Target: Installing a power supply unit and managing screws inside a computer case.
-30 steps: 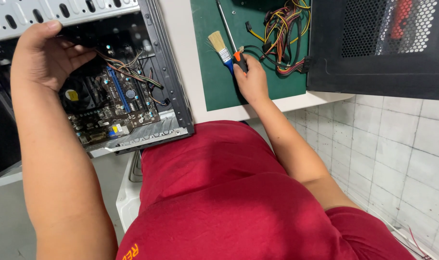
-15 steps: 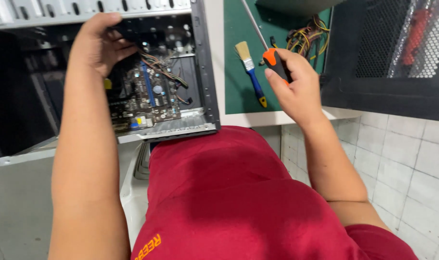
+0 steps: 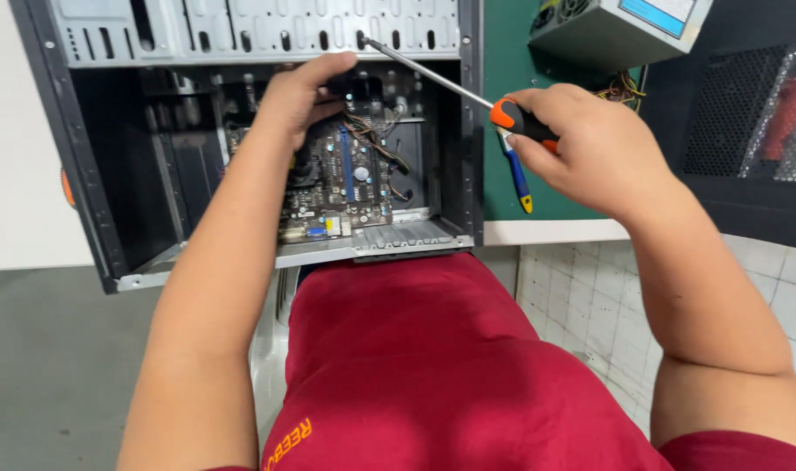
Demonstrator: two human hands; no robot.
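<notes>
The long steel-shafted screwdriver with an orange and black handle (image 3: pixel 468 92) lies slantwise across the open side of the grey metal computer case (image 3: pixel 267 35), its tip at the perforated drive bay at the top edge. The right hand (image 3: pixel 590 148) is wrapped tight around the handle, just outside the case's right wall. The left hand (image 3: pixel 306 92) reaches into the case over the green motherboard (image 3: pixel 345 187), fingers curled among the bundled wires (image 3: pixel 376 139) (whether they pinch anything cannot be told).

Beside the case a green mat (image 3: pixel 507 44) covers the white bench, with a blue and yellow brush handle (image 3: pixel 518 179) lying on it below the right hand. A grey boxy power supply (image 3: pixel 616 30) with a blue label sits at the mat's far end, next to a black mesh panel (image 3: pixel 729 131).

The bench edge runs just below the case; beyond it are pale floor tiles (image 3: pixel 581 305).
</notes>
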